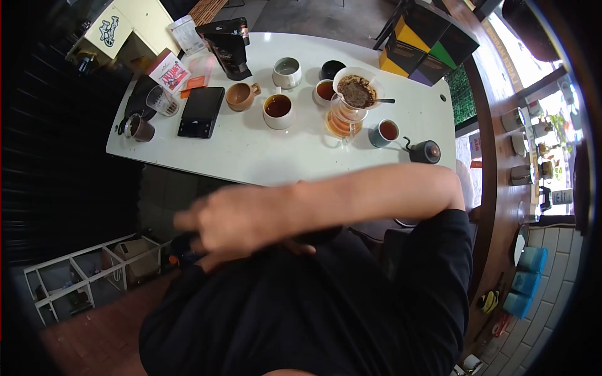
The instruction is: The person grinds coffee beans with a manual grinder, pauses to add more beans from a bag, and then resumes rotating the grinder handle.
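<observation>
My right arm reaches across my body to the left, and my right hand (226, 220), smeared by motion, is in front of my waist. Beneath it my left hand (302, 248) is mostly covered, with only some fingers showing against my dark shirt. Beyond them on the white table (301, 160) stand a white mug of dark drink (278, 111), a brown wooden cup (242, 97) and a grey cup (287, 73). A dripper of wet coffee grounds (356, 91) with a spoon sits on a glass server (342, 125). Beside it is a blue-grey cup of drink (387, 133).
A black scale (201, 113), a glass of grounds (140, 128) and a black coffee bag (229, 53) occupy the table's left side. A gooseneck kettle (424, 151) stands at the right edge, below coloured boxes (426, 47). A white rack (94, 269) is at lower left.
</observation>
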{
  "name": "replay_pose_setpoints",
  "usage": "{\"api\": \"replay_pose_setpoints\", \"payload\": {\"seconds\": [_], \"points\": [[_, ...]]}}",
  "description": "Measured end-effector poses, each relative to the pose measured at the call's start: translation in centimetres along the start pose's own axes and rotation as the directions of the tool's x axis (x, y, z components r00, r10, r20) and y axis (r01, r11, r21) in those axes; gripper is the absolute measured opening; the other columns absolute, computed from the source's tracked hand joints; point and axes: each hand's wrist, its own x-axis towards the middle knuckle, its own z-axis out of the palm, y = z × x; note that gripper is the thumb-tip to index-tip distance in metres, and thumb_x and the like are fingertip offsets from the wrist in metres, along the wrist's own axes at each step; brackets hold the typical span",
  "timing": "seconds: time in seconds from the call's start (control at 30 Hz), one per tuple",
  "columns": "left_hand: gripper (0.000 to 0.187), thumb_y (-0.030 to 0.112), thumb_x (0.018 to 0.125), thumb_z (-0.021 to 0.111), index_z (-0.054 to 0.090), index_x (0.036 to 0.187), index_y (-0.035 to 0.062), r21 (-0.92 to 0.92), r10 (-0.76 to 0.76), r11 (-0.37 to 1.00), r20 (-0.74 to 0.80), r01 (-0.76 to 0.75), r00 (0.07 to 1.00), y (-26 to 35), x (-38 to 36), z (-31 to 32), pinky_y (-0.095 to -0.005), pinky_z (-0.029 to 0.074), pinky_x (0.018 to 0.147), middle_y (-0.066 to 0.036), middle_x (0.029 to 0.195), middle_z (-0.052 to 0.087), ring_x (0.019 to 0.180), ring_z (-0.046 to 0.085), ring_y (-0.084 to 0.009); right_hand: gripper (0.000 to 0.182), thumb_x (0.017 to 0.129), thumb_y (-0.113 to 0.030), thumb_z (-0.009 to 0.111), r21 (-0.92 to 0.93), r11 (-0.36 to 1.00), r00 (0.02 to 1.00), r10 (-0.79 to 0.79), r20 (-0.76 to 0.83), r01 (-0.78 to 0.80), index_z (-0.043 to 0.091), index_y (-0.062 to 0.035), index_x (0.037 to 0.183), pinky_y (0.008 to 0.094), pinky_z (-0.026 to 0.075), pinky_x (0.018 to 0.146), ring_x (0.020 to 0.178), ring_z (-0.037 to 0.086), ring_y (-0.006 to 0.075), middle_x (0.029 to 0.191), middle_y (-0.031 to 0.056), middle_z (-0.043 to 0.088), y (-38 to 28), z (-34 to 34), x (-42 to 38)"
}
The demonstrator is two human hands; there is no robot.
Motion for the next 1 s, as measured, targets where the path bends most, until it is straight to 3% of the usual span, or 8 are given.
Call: {"api": "replay_pose_setpoints", "payload": {"seconds": [0.03, 0.07, 0.13, 0.37, 0.63, 0.87, 0.93, 1.0], "points": [[0.11, 0.045, 0.058, 0.1, 0.047, 0.144, 0.0015, 0.032, -0.017, 0.999, 0.025, 0.016, 1.0, 0.1, -0.2, 0.0, -0.0418, 0.047, 0.107, -0.013, 0.132, 0.06, 0.127, 0.057, -0.0243, 0.025, 0.085, -0.017, 0.064, -0.054, 0.998, 0.999, 0.043, 0.002, -0.043, 0.071, -0.0003, 0.102, 0.0429, 0.06, 0.08, 0.094, 0.068, 0.0369, 0.107, 0.0198, 0.058, 2.0, -0.4, -0.2], [0.117, 0.042, 0.054, 0.101, 0.043, 0.147, -0.0005, 0.255, 0.396, 0.879, 0.079, -0.403, 0.915, -4.1, 0.3, -1.6, -0.0447, 0.045, 0.11, -0.015, 0.136, 0.058, 0.13, 0.056, -0.027, 0.027, 0.081, -0.006, 0.063, -0.039, 0.997, 0.998, 0.07, -0.001, -0.07, 0.071, -0.0006, 0.106, 0.0447, 0.06, 0.078, 0.09, 0.069, 0.0368, 0.107, 0.0208, 0.058, 3.7, -0.6, -0.2], [0.124, 0.042, 0.051, 0.101, 0.038, 0.149, -0.0016, -0.083, 0.564, 0.805, -0.199, -0.587, 0.801, -6.2, 1.0, -0.6, -0.0442, 0.045, 0.111, -0.015, 0.135, 0.058, 0.128, 0.057, -0.0257, 0.026, 0.075, 0.003, 0.062, -0.03, 0.998, 0.997, 0.061, -0.054, -0.063, 0.068, -0.0012, 0.1, 0.0462, 0.058, 0.075, 0.09, 0.069, 0.037, 0.106, 0.0188, 0.058, 5.6, -1.1, -0.8], [0.136, 0.044, 0.05, 0.102, 0.025, 0.154, 0.0009, -0.182, 0.483, 0.867, 0.081, -0.463, 0.872, -8.0, -0.1, -2.3, -0.0431, 0.045, 0.111, -0.013, 0.142, 0.051, 0.131, 0.054, -0.0248, 0.023, 0.073, 0.009, 0.063, 0.175, 0.963, 0.975, 0.218, -0.052, -0.206, 0.056, -0.0002, 0.092, 0.0485, 0.052, 0.074, 0.089, 0.067, 0.0386, 0.106, 0.015, 0.057, 8.9, -0.4, -3.6], [0.14, 0.048, 0.053, 0.102, 0.021, 0.158, 0.0034, -0.581, 0.19, 0.758, -0.238, -0.296, 0.953, -9.6, -3.4, -2.0, -0.0428, 0.042, 0.114, -0.013, 0.147, 0.047, 0.136, 0.05, -0.0239, 0.026, 0.074, 0.015, 0.047, 0.333, 0.722, 0.719, 0.677, -0.159, -0.606, 0.058, 0.002, 0.094, 0.0424, 0.055, 0.086, 0.107, 0.064, 0.0353, 0.125, 0.0192, 0.057, 0.9, -0.9, -13.1], [0.104, 0.044, 0.064, 0.098, 0.045, 0.142, 0.0022, -0.211, 0.399, 0.84, -0.383, -0.5, 0.833, -10.1, -0.8, -2.9, -0.0403, 0.052, 0.104, -0.01, 0.128, 0.061, 0.118, 0.061, -0.0189, 0.015, 0.081, 0.001, 0.074, 0.359, 0.932, 0.934, 0.178, -0.31, -0.059, 0.066, 0.0019, 0.094, 0.0634, 0.036, 0.117, 0.132, 0.053, 0.0483, 0.135, 0.0287, 0.054, -7.1, 2.1, -9.5], [0.095, 0.043, 0.067, 0.096, 0.048, 0.138, 0.0015, -0.417, -0.076, 0.905, -0.34, -0.078, 0.937, -6.2, -1.3, -3.3, -0.037, 0.056, 0.097, -0.01, 0.129, 0.061, 0.116, 0.062, -0.0182, 0.019, 0.082, -0.003, 0.076, 0.285, 0.958, 0.942, 0.122, -0.314, -0.029, 0.067, 0.0023, 0.098, 0.0643, 0.035, 0.118, 0.128, 0.055, 0.0451, 0.129, 0.0269, 0.056, -5.0, 1.2, -8.0], [0.063, 0.029, 0.076, 0.087, 0.057, 0.126, 0.0051, -0.099, 0.4, 0.882, -0.359, -0.46, 0.843, -6.1, 0.3, -3.2, -0.0361, 0.059, 0.081, -0.003, 0.102, 0.07, 0.092, 0.07, -0.0182, 0.018, 0.08, -0.009, 0.075, 0.352, 0.935, 0.945, 0.092, -0.314, 0.026, 0.068, 0.0021, 0.093, 0.0607, 0.037, 0.118, 0.117, 0.06, 0.0392, 0.119, 0.022, 0.057, -4.9, 3.3, -5.8]]}}
